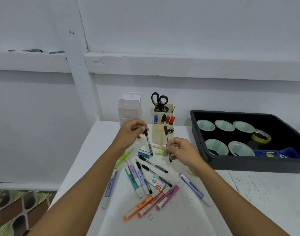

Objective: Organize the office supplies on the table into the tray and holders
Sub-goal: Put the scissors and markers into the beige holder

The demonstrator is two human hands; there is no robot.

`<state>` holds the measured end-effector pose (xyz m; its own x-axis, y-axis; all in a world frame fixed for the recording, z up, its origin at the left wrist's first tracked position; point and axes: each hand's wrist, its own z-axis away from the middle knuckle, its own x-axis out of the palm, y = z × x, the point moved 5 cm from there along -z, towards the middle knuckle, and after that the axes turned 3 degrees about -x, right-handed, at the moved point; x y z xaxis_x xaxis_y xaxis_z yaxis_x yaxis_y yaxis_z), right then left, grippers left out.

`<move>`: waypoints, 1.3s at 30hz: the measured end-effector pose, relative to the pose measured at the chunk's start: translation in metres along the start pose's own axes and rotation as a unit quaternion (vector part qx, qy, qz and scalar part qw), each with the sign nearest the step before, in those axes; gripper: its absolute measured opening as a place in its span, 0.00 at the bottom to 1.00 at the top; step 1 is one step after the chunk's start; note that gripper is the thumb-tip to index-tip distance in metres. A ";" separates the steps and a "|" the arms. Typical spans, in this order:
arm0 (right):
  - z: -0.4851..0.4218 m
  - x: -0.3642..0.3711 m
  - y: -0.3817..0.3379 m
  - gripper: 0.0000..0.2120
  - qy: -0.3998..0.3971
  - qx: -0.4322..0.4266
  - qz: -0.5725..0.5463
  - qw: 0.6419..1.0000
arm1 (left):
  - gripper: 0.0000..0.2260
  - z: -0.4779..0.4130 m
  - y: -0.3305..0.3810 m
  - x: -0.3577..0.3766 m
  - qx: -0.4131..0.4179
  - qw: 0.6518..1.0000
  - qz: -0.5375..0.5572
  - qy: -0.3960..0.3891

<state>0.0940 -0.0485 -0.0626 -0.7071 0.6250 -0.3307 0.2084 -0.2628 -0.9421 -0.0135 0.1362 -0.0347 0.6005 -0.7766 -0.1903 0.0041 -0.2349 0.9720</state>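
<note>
Left hand (131, 132): pinching black pen (148, 144), near upright, over the pile.
Right hand (181, 150): gripping second black pen (167, 143), upright, before cream holder (161, 135).
Cream holder: crowded with scissors (160, 101) and markers (168, 119); white holder (129, 108) beside it.
Surface (248, 201): highlighters (168, 196) and loose pens (154, 167) strewn between the forearms.
Tray (248, 165): at right, holding tape rolls (225, 125).

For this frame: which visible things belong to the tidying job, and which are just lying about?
Job: left hand gripping left pen; right hand gripping right pen; loose highlighters; staple box; cream holder; white holder; black tray.
Lying about: blue cloth in the tray; patterned floor.
</note>
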 end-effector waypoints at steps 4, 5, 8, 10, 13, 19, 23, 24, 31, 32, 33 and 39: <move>-0.004 -0.005 -0.023 0.13 0.022 -0.029 -0.104 0.994 | 0.05 -0.006 0.010 0.007 0.013 1.000 0.014 0.006; -0.005 -0.007 -0.028 0.17 0.026 -0.029 -0.111 0.993 | 0.05 -0.008 0.012 0.009 0.015 1.000 0.014 0.007; -0.009 -0.016 -0.044 0.22 0.050 -0.035 -0.115 0.991 | 0.06 -0.013 0.019 0.011 0.025 0.999 0.008 0.019; -0.014 -0.022 -0.056 0.18 0.065 -0.043 -0.109 0.991 | 0.06 -0.017 0.024 0.013 0.037 0.999 -0.003 0.031; -0.026 -0.028 -0.066 0.08 0.077 -0.052 -0.095 0.991 | 0.05 -0.022 0.030 0.016 0.052 0.998 -0.026 0.033; -0.046 -0.035 -0.077 0.04 0.130 -0.129 -0.018 0.983 | 0.04 -0.033 0.043 0.021 0.098 0.992 -0.061 0.042; -0.054 -0.041 -0.081 0.02 0.167 -0.191 0.087 0.963 | 0.04 -0.036 0.053 0.023 0.151 0.983 -0.080 0.064; -0.057 -0.041 -0.078 0.03 0.168 -0.194 0.109 0.961 | 0.04 -0.038 0.053 0.024 0.161 0.981 -0.082 0.069; -0.069 -0.030 -0.045 0.04 0.135 -0.174 0.240 0.945 | 0.06 -0.045 0.030 0.043 0.168 0.977 -0.117 0.062; -0.071 -0.028 -0.040 0.04 0.132 -0.173 0.251 0.943 | 0.06 -0.046 0.025 0.048 0.167 0.976 -0.125 0.056; -0.072 -0.026 -0.037 0.05 0.128 -0.168 0.261 0.942 | 0.06 -0.046 0.020 0.052 0.165 0.976 -0.135 0.050; -0.076 -0.020 -0.027 0.06 0.111 -0.155 0.334 0.923 | 0.06 -0.051 0.002 0.066 0.159 0.972 -0.173 0.022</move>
<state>0.1540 0.0023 -0.0345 -0.2016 0.5433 -0.8149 0.7553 -0.4434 -0.4826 0.0668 0.1148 -0.0386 0.6411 -0.5951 -0.4847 -0.0314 -0.6514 0.7581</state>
